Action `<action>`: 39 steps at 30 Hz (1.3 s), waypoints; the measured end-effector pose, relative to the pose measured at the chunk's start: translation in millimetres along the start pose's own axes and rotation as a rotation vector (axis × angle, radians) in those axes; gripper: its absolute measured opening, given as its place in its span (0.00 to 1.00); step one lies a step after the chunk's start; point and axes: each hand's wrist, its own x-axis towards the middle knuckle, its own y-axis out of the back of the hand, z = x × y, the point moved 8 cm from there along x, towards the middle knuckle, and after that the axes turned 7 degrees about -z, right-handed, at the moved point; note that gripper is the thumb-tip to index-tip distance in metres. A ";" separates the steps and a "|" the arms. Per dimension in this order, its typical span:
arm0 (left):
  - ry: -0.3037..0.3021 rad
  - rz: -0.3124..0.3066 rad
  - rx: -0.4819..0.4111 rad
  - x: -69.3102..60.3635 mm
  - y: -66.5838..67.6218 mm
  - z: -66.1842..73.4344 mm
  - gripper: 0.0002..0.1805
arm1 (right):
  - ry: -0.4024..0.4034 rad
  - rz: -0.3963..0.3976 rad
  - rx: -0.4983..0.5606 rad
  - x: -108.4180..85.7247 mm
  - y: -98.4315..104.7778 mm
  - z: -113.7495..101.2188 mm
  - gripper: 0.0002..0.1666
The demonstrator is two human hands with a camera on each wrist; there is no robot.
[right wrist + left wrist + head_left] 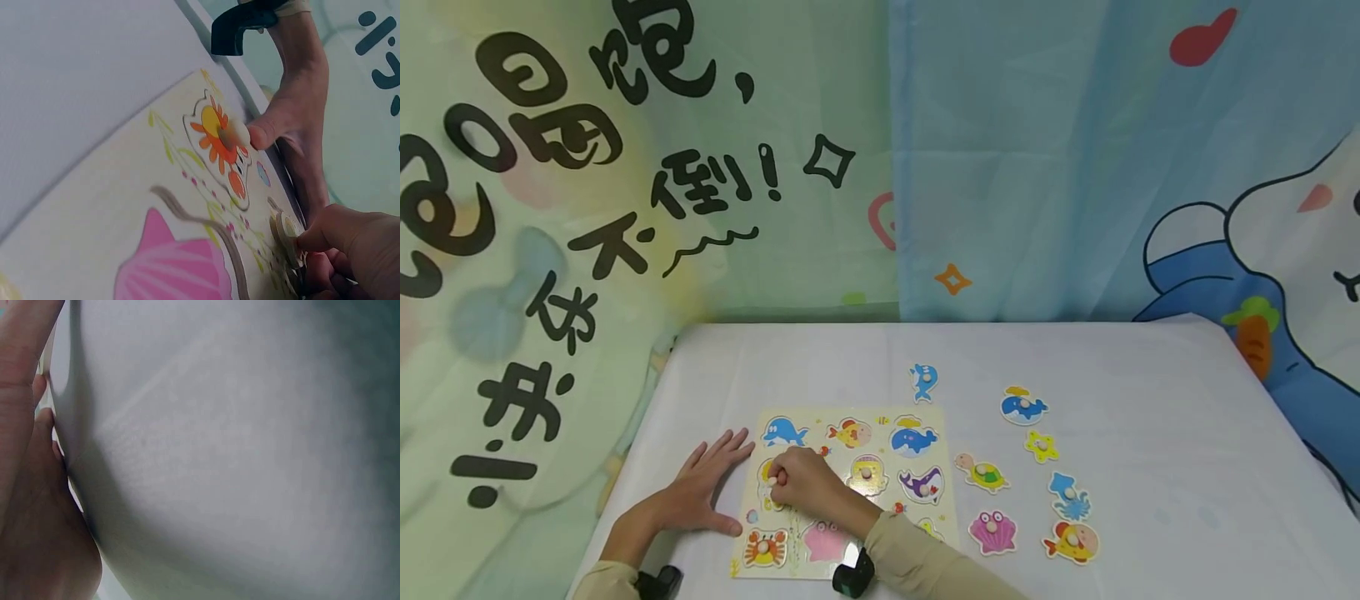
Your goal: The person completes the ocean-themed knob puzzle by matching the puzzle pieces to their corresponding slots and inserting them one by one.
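right grip point(808, 483) pinches a piece point(285, 234) (left grip point(702, 490) beside board point(805, 570)).

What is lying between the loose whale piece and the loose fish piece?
The yellow star piece and the blue squid piece, as the head view shows.

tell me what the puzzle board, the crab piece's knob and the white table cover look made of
Puzzle board: probably wood or fibreboard, printed and glossy, given its glare.
Crab piece's knob: likely bare wood, pale and smooth, though plastic is possible.
White table cover: seemingly matte cloth, softly creased, without shine.
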 end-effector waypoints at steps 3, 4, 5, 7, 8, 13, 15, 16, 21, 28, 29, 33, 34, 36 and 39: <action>-0.002 0.004 -0.005 -0.6 1.0 2.0 0.61 | -0.006 -0.014 -0.017 2.1 -5.4 -2.6 0.10; 0.016 -0.008 -0.004 -0.6 0.0 0.5 0.61 | -0.012 -0.017 -0.016 2.6 -6.7 -3.2 0.10; 0.033 -0.018 -0.003 -0.7 -0.9 -1.3 0.61 | -0.014 -0.012 -0.027 3.1 -7.4 -4.1 0.10; 0.056 -0.027 -0.027 -0.7 -0.9 -3.1 0.61 | -0.020 0.002 -0.043 3.5 -7.6 -5.9 0.08; 0.059 -0.031 -0.034 -0.8 -1.0 -3.8 0.61 | -0.025 0.009 -0.047 3.5 -7.2 -6.8 0.08; 0.040 -0.039 0.003 -0.4 -1.3 -2.8 0.61 | -0.047 0.032 -0.073 2.1 -5.5 -10.6 0.06; 0.042 -0.037 -0.006 0.0 0.3 -0.5 0.61 | -0.061 0.027 -0.080 1.1 -5.7 -11.4 0.06; 0.052 -0.041 -0.010 0.4 1.1 0.3 0.62 | -0.068 0.021 -0.076 0.6 -5.7 -11.7 0.06; 0.092 -0.076 -0.036 2.7 4.8 6.4 0.63 | -0.125 -0.013 -0.140 0.6 -6.7 -10.8 0.07; 0.129 -0.115 -0.010 2.1 3.7 4.0 0.64 | -0.151 -0.067 -0.152 2.7 -6.4 -8.5 0.07; 0.128 -0.114 -0.010 1.9 3.6 3.7 0.64 | -0.150 -0.073 -0.146 3.0 -6.6 -8.2 0.07; 0.133 -0.117 -0.010 2.1 3.4 2.4 0.64 | -0.155 -0.095 -0.123 3.2 -6.8 -7.8 0.08; 0.134 -0.117 -0.009 2.2 3.4 2.4 0.64 | -0.160 -0.098 -0.124 3.1 -7.2 -7.5 0.08; 0.136 -0.119 -0.011 2.4 3.4 2.9 0.64 | -0.172 -0.105 -0.131 2.9 -8.0 -7.0 0.08; 0.140 -0.123 -0.014 2.9 3.7 3.8 0.64 | -0.192 -0.110 -0.146 2.9 -8.8 -6.8 0.09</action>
